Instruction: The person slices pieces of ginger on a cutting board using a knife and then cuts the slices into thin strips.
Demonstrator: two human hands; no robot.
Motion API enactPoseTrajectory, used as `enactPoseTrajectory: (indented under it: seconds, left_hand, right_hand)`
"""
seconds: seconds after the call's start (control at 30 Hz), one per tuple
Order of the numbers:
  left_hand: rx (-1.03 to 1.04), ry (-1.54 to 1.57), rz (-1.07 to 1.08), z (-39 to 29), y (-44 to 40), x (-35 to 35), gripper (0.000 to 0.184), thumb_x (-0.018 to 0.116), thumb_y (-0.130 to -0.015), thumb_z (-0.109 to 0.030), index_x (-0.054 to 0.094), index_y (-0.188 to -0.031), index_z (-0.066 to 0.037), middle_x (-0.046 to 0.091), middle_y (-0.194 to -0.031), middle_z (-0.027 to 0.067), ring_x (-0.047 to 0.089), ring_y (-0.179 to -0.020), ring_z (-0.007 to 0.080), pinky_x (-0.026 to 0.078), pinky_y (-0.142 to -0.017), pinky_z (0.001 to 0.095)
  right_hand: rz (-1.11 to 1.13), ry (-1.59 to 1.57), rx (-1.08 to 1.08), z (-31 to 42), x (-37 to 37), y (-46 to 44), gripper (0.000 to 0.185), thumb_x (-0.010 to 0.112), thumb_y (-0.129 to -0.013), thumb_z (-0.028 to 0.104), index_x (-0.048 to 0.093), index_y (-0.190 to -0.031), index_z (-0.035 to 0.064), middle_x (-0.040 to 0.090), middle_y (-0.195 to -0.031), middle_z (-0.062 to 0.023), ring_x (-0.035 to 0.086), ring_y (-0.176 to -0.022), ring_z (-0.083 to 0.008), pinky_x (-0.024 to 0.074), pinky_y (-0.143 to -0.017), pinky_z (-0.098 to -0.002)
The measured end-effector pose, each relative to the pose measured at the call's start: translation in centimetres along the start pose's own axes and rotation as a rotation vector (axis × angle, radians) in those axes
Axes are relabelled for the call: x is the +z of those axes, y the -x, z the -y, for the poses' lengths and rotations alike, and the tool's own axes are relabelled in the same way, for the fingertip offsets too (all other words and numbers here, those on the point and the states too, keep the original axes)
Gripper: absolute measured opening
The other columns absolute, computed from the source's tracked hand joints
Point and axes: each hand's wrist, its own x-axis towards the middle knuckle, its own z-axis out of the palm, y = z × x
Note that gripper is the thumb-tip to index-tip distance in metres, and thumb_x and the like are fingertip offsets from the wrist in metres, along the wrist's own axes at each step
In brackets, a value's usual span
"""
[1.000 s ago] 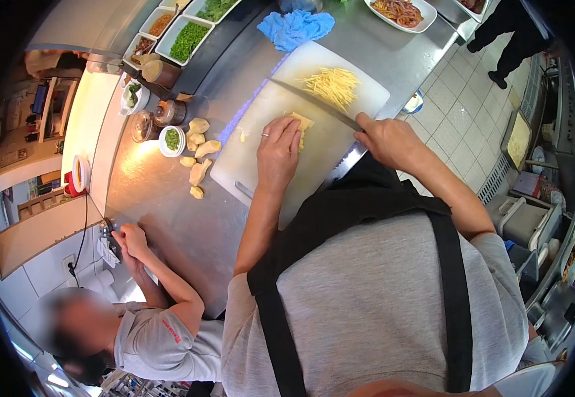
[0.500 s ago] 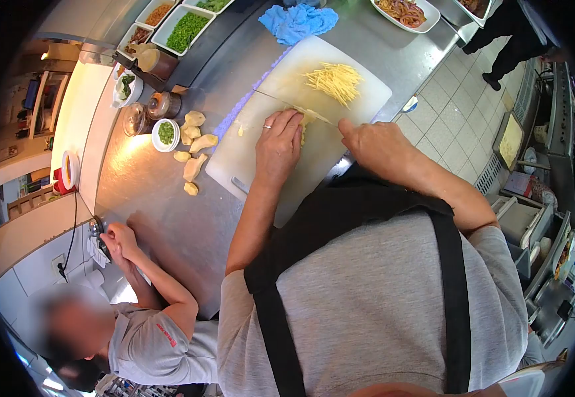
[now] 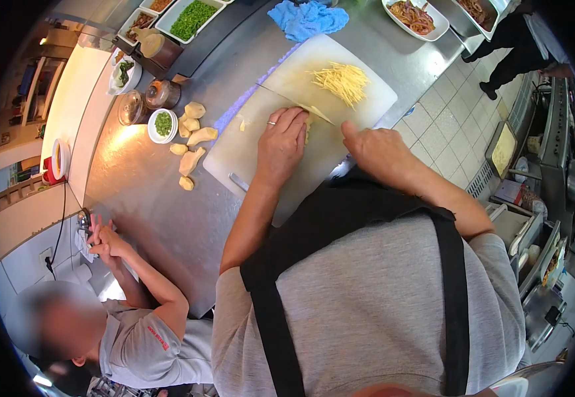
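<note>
My right hand [image 3: 379,151] is closed round the handle of a knife [image 3: 294,102], whose long blade crosses the white cutting board [image 3: 234,153]. With curled fingers pressed together, my left hand [image 3: 282,140] holds down sliced ginger [image 3: 308,126] right beside the blade; the fingers cover part of it. A heap of thin pale-yellow ginger strips [image 3: 341,84] lies at the board's far end. Left of the board, several peeled ginger pieces [image 3: 201,136] rest on the steel counter. One small scrap lies near the board's left edge.
A blue cloth [image 3: 307,21] lies beyond the board. Chopped green herbs fill a small white bowl [image 3: 163,124] and a larger tray [image 3: 193,20]. A dish of sliced onions [image 3: 414,18] stands far right. At left, a co-worker's hands [image 3: 107,239] are clasped together over the counter.
The view has shifted slightly. Both my hands keep nearly the same place at the knife and ginger. The co-worker's fingers have spread and interlaced.
</note>
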Motion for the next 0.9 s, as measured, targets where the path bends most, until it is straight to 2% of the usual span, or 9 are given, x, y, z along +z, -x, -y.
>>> enactPoseTrajectory:
  seconds: [0.1, 0.3, 0.4, 0.6, 0.77, 0.9]
  left_hand:
    - [0.005, 0.003, -0.005, 0.0, -0.1, 0.0, 0.020, 0.066, -0.081, -0.002, 0.068, -0.101, -0.002, 0.065, -0.107, 0.0081, 0.061, -0.101, 0.0278, 0.052, -0.086, 0.0363]
    - [-0.016, 0.020, -0.019, 0.0, 0.1, 0.1, 0.020, 0.066, -0.080, -0.001, 0.068, -0.099, -0.002, 0.065, -0.105, 0.0084, 0.061, -0.101, 0.0277, 0.052, -0.086, 0.0362]
    - [-0.006, 0.023, -0.035, 0.0, 0.0, 0.2, 0.019, 0.066, -0.080, -0.001, 0.069, -0.098, -0.002, 0.065, -0.104, 0.0084, 0.061, -0.100, 0.0273, 0.052, -0.085, 0.0359]
    - [-0.003, 0.025, -0.049, 0.1, 0.0, 0.1, 0.019, 0.067, -0.079, -0.001, 0.069, -0.097, -0.002, 0.066, -0.102, 0.0077, 0.062, -0.099, 0.0267, 0.052, -0.084, 0.0350]
    - [0.001, 0.043, -0.063, 0.3, 0.2, 0.1, 0.021, 0.067, -0.077, -0.001, 0.069, -0.098, -0.003, 0.065, -0.101, 0.0075, 0.062, -0.098, 0.0263, 0.053, -0.082, 0.0352]
    - [-0.019, 0.053, -0.064, 0.2, 0.2, 0.1, 0.021, 0.067, -0.077, -0.001, 0.068, -0.098, -0.003, 0.065, -0.101, 0.0073, 0.062, -0.098, 0.0258, 0.053, -0.082, 0.0348]
  right_hand:
    - [-0.070, -0.044, -0.006, -0.3, 1.5, -1.3, 0.018, 0.051, -0.096, 0.020, 0.042, -0.095, 0.0051, 0.062, -0.060, -0.0159, 0.065, -0.059, -0.0384, 0.0496, -0.051, -0.0500]
    - [0.042, 0.004, 0.007, 0.6, -2.1, 0.5, 0.018, 0.052, -0.096, 0.021, 0.042, -0.096, 0.0059, 0.062, -0.060, -0.0156, 0.064, -0.058, -0.0380, 0.0489, -0.050, -0.0495]
    - [-0.060, -0.037, -0.032, -0.1, 1.1, -0.9, 0.010, 0.046, -0.093, 0.013, 0.045, -0.094, 0.0024, 0.064, -0.063, -0.0170, 0.066, -0.061, -0.0378, 0.0522, -0.053, -0.0481]
    - [0.084, -0.005, 0.002, 0.8, -2.9, 0.1, 0.013, 0.048, -0.093, 0.015, 0.044, -0.095, 0.0034, 0.065, -0.064, -0.0177, 0.067, -0.062, -0.0383, 0.0520, -0.054, -0.0497]
    - [0.019, -0.034, 0.014, 0.3, 0.2, -1.3, 0.015, 0.050, -0.095, 0.018, 0.044, -0.094, 0.0042, 0.065, -0.066, -0.0174, 0.067, -0.063, -0.0385, 0.0515, -0.055, -0.0508]
    - [0.061, 0.003, -0.008, 0.5, -2.7, -0.8, 0.017, 0.050, -0.096, 0.021, 0.044, -0.095, 0.0051, 0.065, -0.066, -0.0172, 0.066, -0.063, -0.0384, 0.0513, -0.055, -0.0515]
